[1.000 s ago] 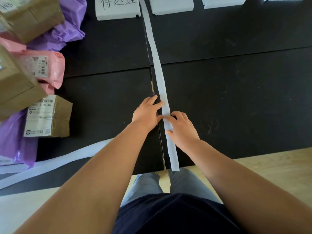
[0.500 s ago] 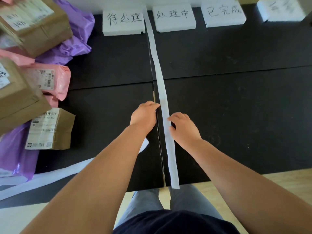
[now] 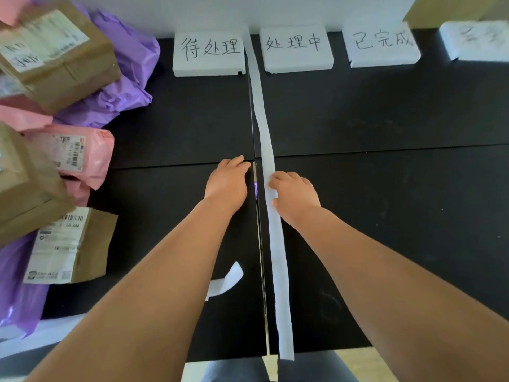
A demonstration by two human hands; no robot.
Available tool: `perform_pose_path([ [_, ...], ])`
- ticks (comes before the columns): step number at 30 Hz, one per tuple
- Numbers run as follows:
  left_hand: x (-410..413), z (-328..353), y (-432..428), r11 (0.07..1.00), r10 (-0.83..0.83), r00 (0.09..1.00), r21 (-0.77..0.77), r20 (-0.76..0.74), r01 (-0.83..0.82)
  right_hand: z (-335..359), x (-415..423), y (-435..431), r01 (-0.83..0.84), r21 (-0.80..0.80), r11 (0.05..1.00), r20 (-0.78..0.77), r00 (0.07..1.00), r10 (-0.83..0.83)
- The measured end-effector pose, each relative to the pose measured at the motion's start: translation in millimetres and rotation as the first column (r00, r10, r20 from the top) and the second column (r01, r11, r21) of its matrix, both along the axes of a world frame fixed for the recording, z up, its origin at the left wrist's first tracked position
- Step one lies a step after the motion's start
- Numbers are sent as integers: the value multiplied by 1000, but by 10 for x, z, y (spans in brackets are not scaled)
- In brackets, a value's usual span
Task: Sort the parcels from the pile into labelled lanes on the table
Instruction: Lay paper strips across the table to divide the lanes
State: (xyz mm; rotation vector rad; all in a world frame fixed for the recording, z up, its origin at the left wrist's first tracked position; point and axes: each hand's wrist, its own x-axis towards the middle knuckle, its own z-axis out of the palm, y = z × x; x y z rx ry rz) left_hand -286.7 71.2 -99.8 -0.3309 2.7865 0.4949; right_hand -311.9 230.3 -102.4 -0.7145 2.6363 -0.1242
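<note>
We see our right hand (image 3: pixel 296 197) pressing bent fingertips (image 3: pixel 272 181) on the white strip (image 3: pixel 278 257) that runs down the black table (image 3: pixel 399 210) from the foam label blocks (image 3: pixel 209 55); our left hand (image 3: pixel 227 183) rests just beside it, and brown, pink and purple parcels (image 3: pixel 82 155) lie piled at left

Black table (image 3: pixel 385 216), parcel pile (image 3: pixel 68 150), white strip (image 3: pixel 265 139), foam labels (image 3: pixel 296 49)
</note>
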Motion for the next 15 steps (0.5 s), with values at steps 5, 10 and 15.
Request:
perform_pose_path([
  [5, -279, 2, -98, 1000, -9, 1000, -1, -22, 9, 119, -377, -253, 19, 4, 1000, -19, 1000, -19],
  [10, -556, 0, -213, 999, -34, 999, -39, -32, 32, 61, -785, -328, 20, -33, 999, -16, 1000, -21],
  [15, -767, -40, -269, 998, -47, 999, -53, -21, 46, -6, -1056, -361, 10, -49, 999, -35, 999, -11],
])
